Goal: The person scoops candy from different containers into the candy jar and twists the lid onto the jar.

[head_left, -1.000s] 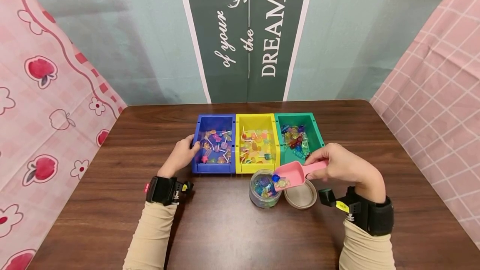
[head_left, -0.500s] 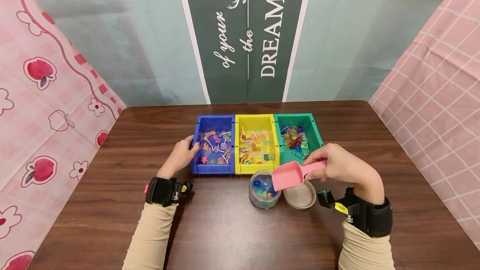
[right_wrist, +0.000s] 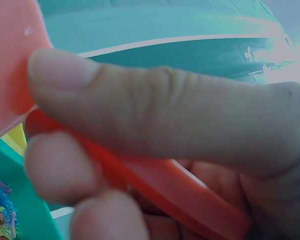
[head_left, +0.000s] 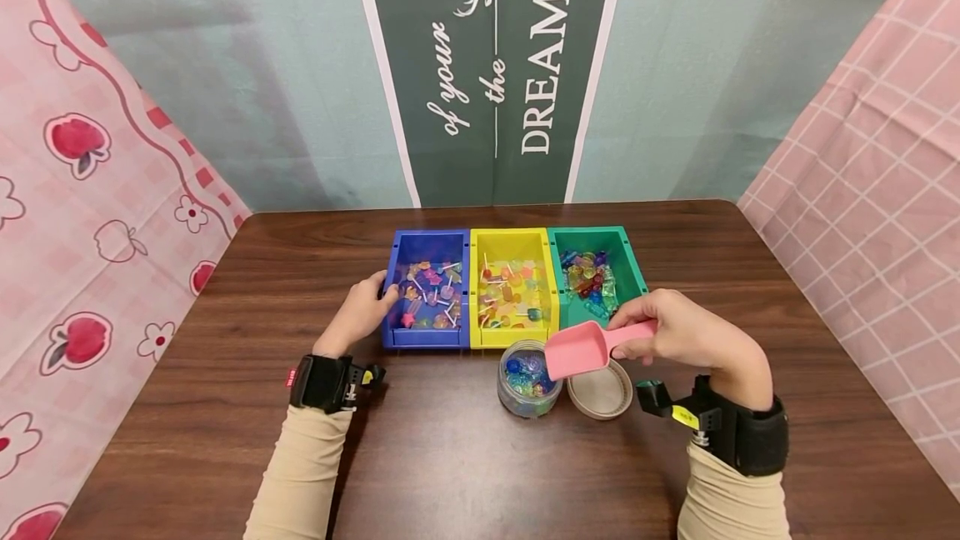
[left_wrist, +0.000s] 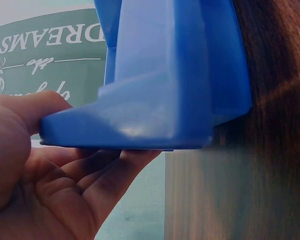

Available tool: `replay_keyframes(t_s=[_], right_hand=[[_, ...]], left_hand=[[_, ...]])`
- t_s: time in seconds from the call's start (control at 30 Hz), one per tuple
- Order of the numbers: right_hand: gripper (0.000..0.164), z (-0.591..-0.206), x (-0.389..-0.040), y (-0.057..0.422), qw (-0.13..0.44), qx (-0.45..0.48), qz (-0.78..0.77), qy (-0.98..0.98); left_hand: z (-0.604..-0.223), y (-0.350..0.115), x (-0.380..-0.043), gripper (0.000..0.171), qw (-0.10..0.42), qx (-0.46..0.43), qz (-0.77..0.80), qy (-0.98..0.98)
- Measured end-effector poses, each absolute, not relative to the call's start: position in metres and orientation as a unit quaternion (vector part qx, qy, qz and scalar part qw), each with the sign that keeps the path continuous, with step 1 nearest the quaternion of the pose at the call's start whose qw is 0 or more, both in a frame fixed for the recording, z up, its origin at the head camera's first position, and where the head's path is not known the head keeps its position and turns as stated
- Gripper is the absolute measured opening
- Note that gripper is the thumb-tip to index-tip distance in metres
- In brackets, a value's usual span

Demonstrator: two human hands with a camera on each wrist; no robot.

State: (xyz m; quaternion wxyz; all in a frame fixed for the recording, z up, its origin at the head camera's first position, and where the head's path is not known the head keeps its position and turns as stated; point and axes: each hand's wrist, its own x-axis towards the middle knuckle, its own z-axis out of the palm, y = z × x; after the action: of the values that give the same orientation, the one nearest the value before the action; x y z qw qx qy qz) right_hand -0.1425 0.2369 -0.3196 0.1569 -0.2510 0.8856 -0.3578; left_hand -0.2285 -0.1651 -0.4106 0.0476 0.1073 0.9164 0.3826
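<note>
My right hand (head_left: 678, 327) pinches the handle of a small pink scoop (head_left: 577, 350) between thumb and fingers. The scoop tilts over the rim of a clear jar (head_left: 517, 398), its bowl bare of pieces. Blue, teal and clear trinkets fill much of the jar. At the far left of three joined bins, my left hand (head_left: 362, 311) grips the side wall of the blue bin (head_left: 426, 338), thumb over the rim and fingers outside. The left wrist view shows that wall (left_wrist: 140, 110) between thumb and fingers. Lollipop-shaped charms (head_left: 435, 290) lie inside the blue bin.
Against the blue bin stands a yellow bin (head_left: 512, 244) of charms, then a green bin (head_left: 588, 238) with coloured trinkets. A round lid (head_left: 600, 394) lies right of the jar, partly under the scoop. Everything rests on a dark wooden table (head_left: 435, 465).
A blue round piece and pale pieces have left the scoop, and a blue one now lies in the jar. The scoop has tipped toward the jar. The left hand keeps its place.
</note>
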Motion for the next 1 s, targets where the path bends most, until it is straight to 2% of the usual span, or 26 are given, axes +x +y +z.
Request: replay_keyframes(t_s=[0.37, 0.6, 1.0], right_hand=[[0.013, -0.314, -0.134, 0.243, 0.161, -0.272, -0.370, 0.874], [0.012, -0.313, -0.129, 0.250, 0.140, -0.292, -0.349, 0.879], [0.016, -0.312, -0.127, 0.254, 0.173, -0.261, -0.360, 0.879]], left_hand=[[-0.411, -0.166, -0.228, 0.048, 0.054, 0.106, 0.383, 0.916], [-0.411, -0.165, -0.229, 0.046, 0.041, 0.110, 0.380, 0.917], [-0.410, -0.164, -0.229, 0.046, 0.042, 0.110, 0.377, 0.919]])
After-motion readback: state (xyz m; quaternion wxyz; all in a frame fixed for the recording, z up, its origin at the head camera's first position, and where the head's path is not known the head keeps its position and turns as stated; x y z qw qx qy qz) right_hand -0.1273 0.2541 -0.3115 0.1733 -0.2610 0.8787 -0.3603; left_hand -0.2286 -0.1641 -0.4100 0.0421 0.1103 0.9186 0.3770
